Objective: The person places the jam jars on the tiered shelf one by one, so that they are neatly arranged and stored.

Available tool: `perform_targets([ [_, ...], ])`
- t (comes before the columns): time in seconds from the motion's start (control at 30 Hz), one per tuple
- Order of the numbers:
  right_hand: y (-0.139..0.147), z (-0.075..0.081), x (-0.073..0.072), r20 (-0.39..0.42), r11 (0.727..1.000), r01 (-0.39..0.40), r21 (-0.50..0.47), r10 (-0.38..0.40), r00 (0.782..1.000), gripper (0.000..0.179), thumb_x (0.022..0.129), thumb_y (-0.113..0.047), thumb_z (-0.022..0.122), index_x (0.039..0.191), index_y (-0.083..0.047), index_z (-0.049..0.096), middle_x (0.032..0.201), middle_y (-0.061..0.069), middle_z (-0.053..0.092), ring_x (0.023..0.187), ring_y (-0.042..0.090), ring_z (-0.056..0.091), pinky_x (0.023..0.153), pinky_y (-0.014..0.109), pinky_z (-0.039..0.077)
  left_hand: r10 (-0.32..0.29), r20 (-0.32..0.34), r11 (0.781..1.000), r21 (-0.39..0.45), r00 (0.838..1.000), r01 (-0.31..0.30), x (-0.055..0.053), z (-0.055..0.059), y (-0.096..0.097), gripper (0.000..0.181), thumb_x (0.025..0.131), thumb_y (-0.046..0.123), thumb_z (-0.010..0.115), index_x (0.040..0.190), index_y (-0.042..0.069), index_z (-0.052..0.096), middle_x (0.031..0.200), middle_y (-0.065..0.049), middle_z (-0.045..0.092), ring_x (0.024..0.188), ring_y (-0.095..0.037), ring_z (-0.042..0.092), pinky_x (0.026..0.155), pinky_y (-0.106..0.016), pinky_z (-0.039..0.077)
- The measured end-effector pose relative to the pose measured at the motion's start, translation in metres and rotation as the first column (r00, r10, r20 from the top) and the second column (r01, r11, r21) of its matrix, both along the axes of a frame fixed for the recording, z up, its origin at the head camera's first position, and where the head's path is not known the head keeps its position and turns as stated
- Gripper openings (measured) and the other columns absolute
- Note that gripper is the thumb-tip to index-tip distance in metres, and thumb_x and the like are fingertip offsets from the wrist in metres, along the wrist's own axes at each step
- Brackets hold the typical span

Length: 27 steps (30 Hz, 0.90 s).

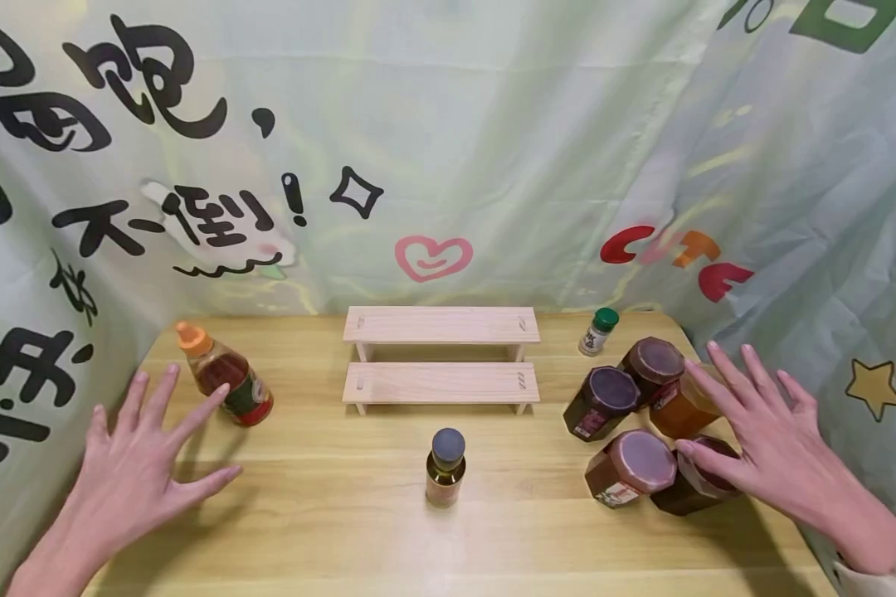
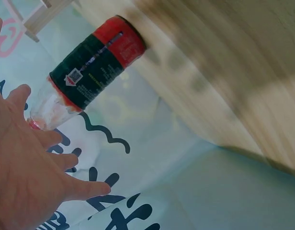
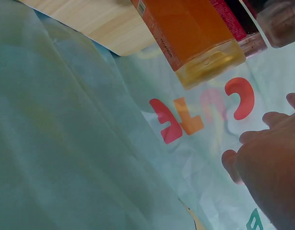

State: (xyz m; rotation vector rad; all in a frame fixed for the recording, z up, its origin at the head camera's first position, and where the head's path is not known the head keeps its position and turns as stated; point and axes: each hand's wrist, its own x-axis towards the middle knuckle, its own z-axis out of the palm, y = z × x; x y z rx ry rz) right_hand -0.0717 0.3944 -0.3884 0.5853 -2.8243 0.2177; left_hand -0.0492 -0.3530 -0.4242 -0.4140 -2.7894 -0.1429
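Observation:
My left hand (image 1: 130, 468), fingers spread and holding nothing, hovers at the left of the table beside a squeeze bottle of red sauce (image 1: 227, 373) with an orange cap. The left wrist view shows that bottle's dark green and red label (image 2: 92, 64) beyond the fingers. On the other side, my right hand (image 1: 776, 439) is spread over the edge of a group of dark-lidded jars, its fingers straight. An orange-filled jar (image 1: 675, 410) and a dark jar (image 1: 690, 485) are nearest to it, each partly hidden by the hand. Other jars (image 1: 630, 468) stand at their left.
A two-step wooden rack (image 1: 440, 383) stands at the back centre. In front of it is a small glass bottle (image 1: 445, 468) with a dark cap. A green-capped shaker (image 1: 598, 332) stands behind the jars. Printed cloth (image 1: 508, 166) surrounds the table's back and sides.

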Motion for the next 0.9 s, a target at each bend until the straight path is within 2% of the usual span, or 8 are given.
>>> perform_targets([
  [0.27,0.005,0.003,0.004,0.004,0.998,0.047,-0.033,-0.047,0.999,0.106,0.093,-0.054,0.082,0.175,-0.019,0.025,0.183,0.007,0.004,0.166,0.037,-0.003,0.123,0.072,-0.010,-0.014,-0.019,1.000,0.021,1.000,0.014,-0.002,0.004,0.004,0.115,0.076,0.079,0.082,0.172,0.041,0.034,0.181,-0.017,0.008,0.164,-0.048,0.001,0.115,-0.086,-0.002],
  [0.4,0.007,0.004,0.006,0.004,0.996,0.040,-0.083,-0.040,0.999,0.107,0.091,-0.047,0.085,0.175,-0.018,0.026,0.183,0.007,0.005,0.166,0.036,0.000,0.123,0.071,-0.009,-0.012,-0.046,0.999,0.040,0.999,0.014,0.000,0.005,0.008,0.113,0.073,0.081,0.083,0.170,0.040,0.040,0.177,-0.025,0.017,0.163,-0.050,0.007,0.112,-0.089,0.011],
  [0.5,0.009,0.002,0.010,0.000,0.992,0.033,-0.121,-0.033,0.999,0.107,0.088,-0.042,0.087,0.174,-0.016,0.029,0.182,0.008,0.008,0.166,0.036,0.004,0.121,0.075,-0.005,-0.001,-0.066,0.997,0.070,0.998,0.006,0.003,0.006,0.013,0.113,0.070,0.079,0.086,0.167,0.040,0.045,0.170,-0.033,0.026,0.158,-0.056,0.020,0.100,-0.091,0.029],
  [0.57,0.010,0.001,0.014,-0.004,0.989,0.036,-0.144,-0.037,0.999,0.107,0.086,-0.039,0.089,0.173,-0.016,0.032,0.182,0.009,0.011,0.166,0.037,0.008,0.116,0.081,0.003,-0.008,-0.088,0.996,0.088,0.996,0.016,0.004,0.007,0.018,0.110,0.070,0.081,0.085,0.165,0.039,0.050,0.164,-0.037,0.033,0.151,-0.059,0.031,0.091,-0.089,0.036],
  [0.7,0.013,-0.003,0.026,0.006,0.977,0.061,-0.204,-0.061,0.998,0.103,0.086,-0.034,0.090,0.171,-0.013,0.036,0.179,0.015,0.019,0.161,0.047,0.018,0.114,0.086,0.006,-0.058,-0.159,0.993,0.095,0.986,0.073,0.001,0.005,0.032,0.099,0.080,0.091,0.068,0.159,0.033,0.058,0.151,-0.039,0.044,0.128,-0.061,0.049,0.082,-0.083,0.045],
  [0.77,0.013,-0.007,0.032,0.007,0.967,0.067,-0.246,-0.068,0.998,0.100,0.086,-0.029,0.092,0.169,-0.012,0.040,0.175,0.020,0.026,0.154,0.051,0.026,0.122,0.076,0.010,-0.080,-0.187,0.990,0.102,0.979,0.101,-0.001,0.004,0.038,0.096,0.085,0.093,0.058,0.157,0.030,0.061,0.149,-0.039,0.046,0.122,-0.062,0.052,0.083,-0.080,0.046],
  [0.83,0.012,-0.012,0.037,0.000,0.957,0.074,-0.281,-0.077,0.997,0.098,0.083,-0.025,0.094,0.166,-0.010,0.044,0.170,0.023,0.033,0.147,0.051,0.032,0.129,0.049,0.014,-0.093,-0.196,0.987,0.108,0.976,0.115,-0.004,0.004,0.044,0.095,0.088,0.092,0.054,0.158,0.029,0.060,0.149,-0.038,0.047,0.119,-0.061,0.053,0.082,-0.077,0.047],
  [0.9,0.010,-0.016,0.040,-0.010,0.951,0.083,-0.299,-0.090,0.996,0.095,0.081,-0.022,0.096,0.162,-0.008,0.048,0.162,0.024,0.039,0.138,0.047,0.039,0.118,0.025,0.022,-0.104,-0.188,0.984,0.125,0.977,0.129,-0.009,0.005,0.049,0.095,0.090,0.092,0.052,0.162,0.030,0.057,0.152,-0.037,0.046,0.123,-0.061,0.052,0.081,-0.077,0.048],
])
